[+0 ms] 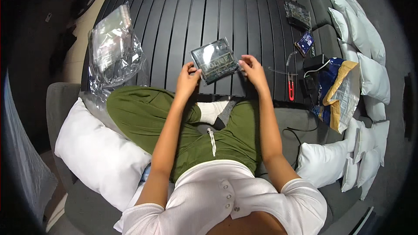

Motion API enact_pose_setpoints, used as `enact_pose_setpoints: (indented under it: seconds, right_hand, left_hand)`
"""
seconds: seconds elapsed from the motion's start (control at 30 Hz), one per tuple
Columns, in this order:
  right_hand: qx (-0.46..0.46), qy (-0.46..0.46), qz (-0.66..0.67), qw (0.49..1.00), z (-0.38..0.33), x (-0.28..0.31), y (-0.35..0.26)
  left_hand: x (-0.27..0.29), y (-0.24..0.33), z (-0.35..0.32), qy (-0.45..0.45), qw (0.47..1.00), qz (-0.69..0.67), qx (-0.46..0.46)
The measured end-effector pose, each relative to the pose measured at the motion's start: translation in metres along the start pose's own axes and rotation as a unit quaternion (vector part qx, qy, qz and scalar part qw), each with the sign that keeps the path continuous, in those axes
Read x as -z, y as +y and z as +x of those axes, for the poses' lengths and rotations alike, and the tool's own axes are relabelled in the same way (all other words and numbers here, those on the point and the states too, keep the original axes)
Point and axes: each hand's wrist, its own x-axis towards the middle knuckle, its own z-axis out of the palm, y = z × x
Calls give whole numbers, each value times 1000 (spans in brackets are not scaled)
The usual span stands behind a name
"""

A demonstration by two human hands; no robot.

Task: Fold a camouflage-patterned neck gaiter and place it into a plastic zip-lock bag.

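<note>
On the black slatted table (174, 21), left hand (187, 78) and right hand (252, 70) pinch a clear-wrapped dark packet (214, 60); red clippers (291, 88) lie at three o'clock.

even soft indoor light, glare on clear plastic bag (114, 48), fisheye bending at rim, dark vignetted corners, sharp centre.

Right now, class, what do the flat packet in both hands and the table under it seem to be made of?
Flat packet: apparently clear glossy plastic film, since glare streaks cross it and dark contents show through. Table: dark matte slats, possibly painted wood or plastic; the look leaves it open.
</note>
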Motion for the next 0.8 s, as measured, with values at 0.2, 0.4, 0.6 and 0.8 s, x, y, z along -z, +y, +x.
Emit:
enact_pose_setpoints:
  seconds: [0.2,0.4,0.6,0.8]
  right_hand:
    - [6,-12,-82,997,-34,-8,14]
    - [129,117,-244,954,-57,-4,-7]
    - [276,107,-274,915,-29,-45,-16]
    - [243,62,-377,892,-19,-73,-2]
  left_hand:
    - [-9,1,-7,33,992,113,-51]
    - [-8,21,-32,102,943,291,-125]
    - [-44,27,-6,109,878,313,-345]
    - [-57,4,11,92,860,387,-320]
